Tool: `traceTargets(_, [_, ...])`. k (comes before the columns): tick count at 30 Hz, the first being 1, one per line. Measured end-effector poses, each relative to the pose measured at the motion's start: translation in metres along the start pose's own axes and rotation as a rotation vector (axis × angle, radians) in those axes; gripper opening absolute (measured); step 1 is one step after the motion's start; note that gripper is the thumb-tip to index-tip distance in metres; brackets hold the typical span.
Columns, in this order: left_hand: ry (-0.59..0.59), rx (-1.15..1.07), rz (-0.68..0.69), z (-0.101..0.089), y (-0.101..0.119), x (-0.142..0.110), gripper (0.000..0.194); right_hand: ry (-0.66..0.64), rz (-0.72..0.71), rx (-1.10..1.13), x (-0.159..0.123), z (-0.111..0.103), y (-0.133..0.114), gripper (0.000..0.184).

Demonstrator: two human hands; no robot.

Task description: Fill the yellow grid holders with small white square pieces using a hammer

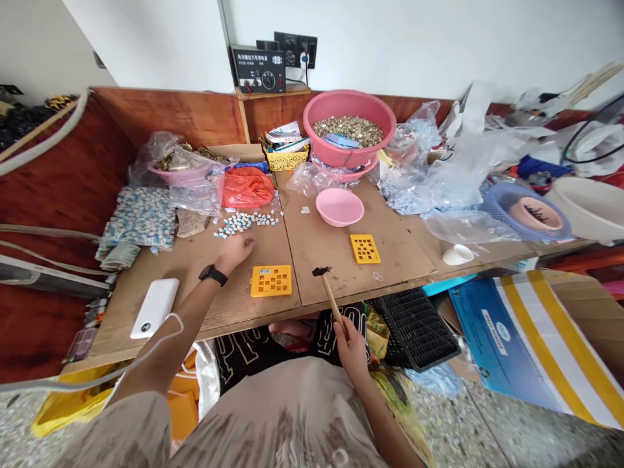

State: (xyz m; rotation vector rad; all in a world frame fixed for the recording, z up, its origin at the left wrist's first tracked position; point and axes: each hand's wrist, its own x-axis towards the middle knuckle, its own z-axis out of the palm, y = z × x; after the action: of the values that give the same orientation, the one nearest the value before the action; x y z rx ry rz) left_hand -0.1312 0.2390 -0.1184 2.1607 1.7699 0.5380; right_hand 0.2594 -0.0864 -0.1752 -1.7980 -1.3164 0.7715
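Observation:
My left hand (pixel 234 253) lies palm down on the wooden tabletop (pixel 195 279), its fingertips just short of a loose pile of small white and blue pieces (pixel 244 223). A black watch (pixel 213 275) circles that wrist. My right hand (pixel 351 351) grips the wooden handle of a small hammer (pixel 327 294) near the table's front edge, its dark head raised over the tabletop. Two yellow perforated plates lie nearby: one (pixel 271 281) right of my left hand, the other (pixel 365 249) farther right.
A pink basin of small metallic pieces (pixel 348 120) stands at the back, with a pink dish (pixel 340 207) in front. A white power bank (pixel 155 308) lies at the left. Plastic bags crowd the table's back and right. A black plastic crate (pixel 414 328) sits below the front edge.

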Motion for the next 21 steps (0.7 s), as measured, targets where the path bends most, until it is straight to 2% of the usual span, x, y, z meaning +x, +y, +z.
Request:
traceTargets(2, [-0.012,-0.206,0.066,0.008,0.019,-0.022,0.024,-0.005,0.008,0.002,-0.001,0.0,0.001,0.073])
traceTargets(4, [-0.029,-0.313,0.139,0.017,0.041,-0.046,0.024,-0.009,0.007,0.0,-0.003,0.0,0.002,0.07])
traceTargets(7, [-0.052,-0.256,0.288,0.028,0.067,-0.075,0.017,-0.015,0.005,0.0,-0.003,0.001,0.002,0.066])
traceTargets(9, [-0.043,-0.174,0.333,0.032,0.077,-0.086,0.018,-0.015,0.009,0.007,-0.002,0.002,0.001,0.065])
traceTargets(12, [-0.033,-0.102,0.344,0.031,0.081,-0.089,0.022,-0.021,0.006,0.017,0.003,0.002,-0.003,0.065])
traceTargets(18, [-0.113,-0.086,0.392,0.024,0.077,-0.083,0.021,-0.046,-0.064,-0.018,0.017,0.003,-0.013,0.062])
traceTargets(21, [-0.077,-0.083,0.357,0.029,0.076,-0.091,0.025,-0.068,-0.116,-0.05,0.028,0.005,-0.022,0.058])
